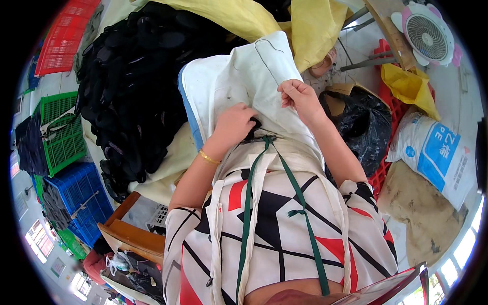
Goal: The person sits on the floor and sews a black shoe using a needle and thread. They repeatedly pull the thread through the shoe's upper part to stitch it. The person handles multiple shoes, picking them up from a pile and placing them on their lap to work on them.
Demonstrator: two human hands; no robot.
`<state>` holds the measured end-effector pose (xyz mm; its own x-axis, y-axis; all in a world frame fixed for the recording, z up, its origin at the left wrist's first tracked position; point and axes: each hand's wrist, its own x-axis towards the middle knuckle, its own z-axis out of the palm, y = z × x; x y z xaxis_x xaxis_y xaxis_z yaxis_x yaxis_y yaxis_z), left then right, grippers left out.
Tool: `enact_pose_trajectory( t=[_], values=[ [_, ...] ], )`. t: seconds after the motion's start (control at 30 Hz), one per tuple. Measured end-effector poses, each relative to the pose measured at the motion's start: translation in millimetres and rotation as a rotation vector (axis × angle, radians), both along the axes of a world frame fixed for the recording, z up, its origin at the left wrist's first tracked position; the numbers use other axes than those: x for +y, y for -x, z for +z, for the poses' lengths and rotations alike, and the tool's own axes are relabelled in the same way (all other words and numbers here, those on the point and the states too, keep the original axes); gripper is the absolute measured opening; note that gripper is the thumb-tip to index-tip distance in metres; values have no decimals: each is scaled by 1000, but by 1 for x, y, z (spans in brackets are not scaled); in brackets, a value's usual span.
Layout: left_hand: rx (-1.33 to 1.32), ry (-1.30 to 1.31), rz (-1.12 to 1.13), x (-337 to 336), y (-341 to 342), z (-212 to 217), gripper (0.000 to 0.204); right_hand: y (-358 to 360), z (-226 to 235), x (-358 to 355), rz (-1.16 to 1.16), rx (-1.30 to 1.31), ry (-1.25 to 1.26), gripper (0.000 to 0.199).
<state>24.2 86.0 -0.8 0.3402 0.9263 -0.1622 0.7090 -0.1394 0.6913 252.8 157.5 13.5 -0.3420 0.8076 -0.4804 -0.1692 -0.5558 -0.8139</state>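
My left hand (235, 125) is closed over a small black fabric piece (252, 127) in my lap; its fingers hide most of it. To the right and a little farther out, my right hand (300, 99) is raised with thumb and fingertips pinched together. A thin dark thread (265, 64) runs from those fingertips and loops over the white cloth (223, 76) spread across my knees. Whether a needle is in the pinch is too small to tell. Beyond my left arm lies a large heap of black shoe-like fabric pieces (134, 81).
Yellow sheeting (229, 18) lies beyond the cloth. Right of me are a black plastic bag (363, 132), a white-and-blue sack (432, 155) and a small fan (426, 35). Green (63, 132) and blue crates (81, 203) and a wooden chair (129, 229) stand at left.
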Motion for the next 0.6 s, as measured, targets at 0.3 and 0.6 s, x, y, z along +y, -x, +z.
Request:
enact_pose_trajectory(
  t=[0.3,0.6],
  values=[
    [-318,90,343,6,16,-19,16,8,-8,-28,159,-97,-153,22],
    [-840,208,620,-21,17,47,15,46,16,-44,254,-193,-337,28]
  ],
)
